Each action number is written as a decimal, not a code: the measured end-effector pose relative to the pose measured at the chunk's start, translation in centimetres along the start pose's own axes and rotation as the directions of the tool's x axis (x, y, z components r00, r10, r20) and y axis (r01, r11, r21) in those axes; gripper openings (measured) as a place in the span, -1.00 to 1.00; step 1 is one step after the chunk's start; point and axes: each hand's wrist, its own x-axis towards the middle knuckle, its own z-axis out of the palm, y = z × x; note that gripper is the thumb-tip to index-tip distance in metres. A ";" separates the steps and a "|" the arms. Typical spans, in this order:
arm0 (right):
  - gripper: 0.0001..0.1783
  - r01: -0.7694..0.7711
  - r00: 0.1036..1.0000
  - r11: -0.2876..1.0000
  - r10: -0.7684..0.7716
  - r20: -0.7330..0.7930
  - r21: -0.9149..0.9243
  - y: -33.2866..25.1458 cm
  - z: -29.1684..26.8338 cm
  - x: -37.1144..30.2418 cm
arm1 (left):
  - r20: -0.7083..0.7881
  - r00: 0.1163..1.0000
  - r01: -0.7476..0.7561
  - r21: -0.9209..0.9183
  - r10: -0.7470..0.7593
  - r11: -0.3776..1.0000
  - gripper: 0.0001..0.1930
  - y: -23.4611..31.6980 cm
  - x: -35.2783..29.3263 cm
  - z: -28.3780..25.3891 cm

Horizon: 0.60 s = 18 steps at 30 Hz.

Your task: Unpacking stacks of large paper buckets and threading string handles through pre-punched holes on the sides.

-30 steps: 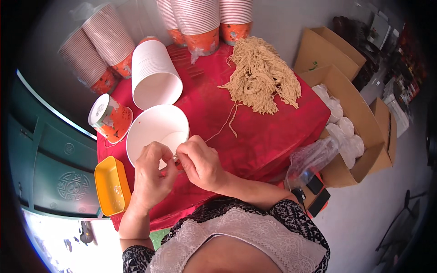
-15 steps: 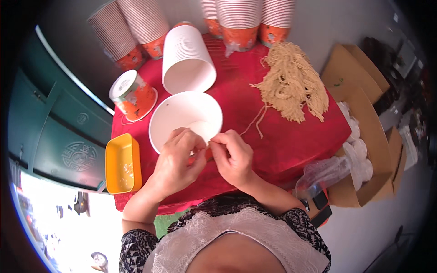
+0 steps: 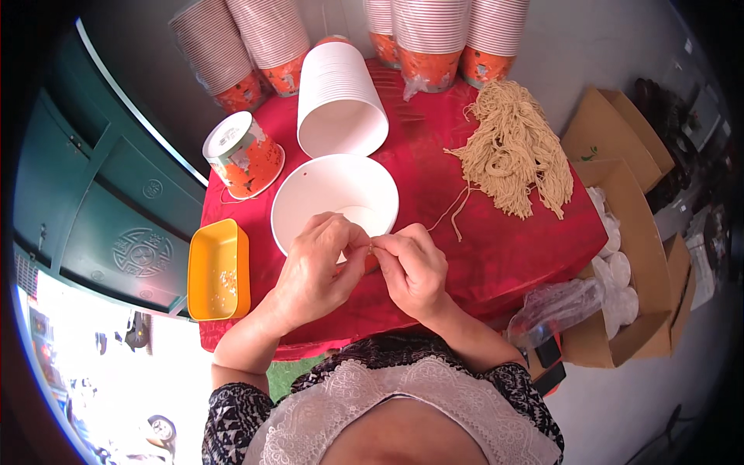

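Note:
A white-lined paper bucket (image 3: 333, 182) with orange on its outside stands in front of me, its open mouth tilted toward me. A small dark red spot, perhaps a hole, shows in its far wall. My left hand (image 3: 322, 263) and my right hand (image 3: 411, 267) meet at the near rim, fingers closed in pinches. Between the fingertips shows a tiny tan bit of string (image 3: 370, 245); most of it is hidden. A heap of tan string (image 3: 519, 147) lies at the right of the table, with loose ends trailing toward the bucket.
Nested white buckets (image 3: 341, 101) lie on their side behind. An orange bucket (image 3: 244, 159) sits upside down at left, above a yellow tub (image 3: 218, 271) holding small clear bits. Wrapped bucket stacks (image 3: 430, 39) line the back of the red-covered table (image 3: 418, 139). A cardboard box (image 3: 635, 225) stands at right.
The whole view has shifted slightly, so the table things sit farther right. My hands have drawn closer together, their fingertips now meeting at the near rim.

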 end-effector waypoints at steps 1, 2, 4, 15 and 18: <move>-0.74 0.007 1.000 1.000 -0.007 0.004 -0.001 0.0 0.0 0.0 | 0.002 0.999 0.045 -0.018 -0.045 0.999 -0.83 0.1 0.0 0.0; -0.74 0.006 1.000 1.000 -0.006 0.005 0.000 -0.1 0.0 0.0 | 0.005 0.996 0.090 -0.036 -0.090 0.995 -0.84 0.3 0.0 0.0; -0.74 0.003 1.000 1.000 -0.004 0.004 0.021 -0.2 0.0 0.0 | -0.003 0.994 0.111 -0.047 -0.111 0.993 -0.85 0.4 0.0 0.0; -0.79 -0.117 0.990 0.983 0.127 -0.060 0.144 -0.9 0.3 -0.1 | -0.026 0.995 0.093 0.037 -0.092 0.995 -0.85 0.2 0.2 0.4; -0.88 -0.254 0.958 0.908 0.284 -0.044 0.333 -1.4 0.8 -0.4 | -0.066 0.988 0.143 0.010 -0.142 0.990 -0.84 0.2 -0.2 0.8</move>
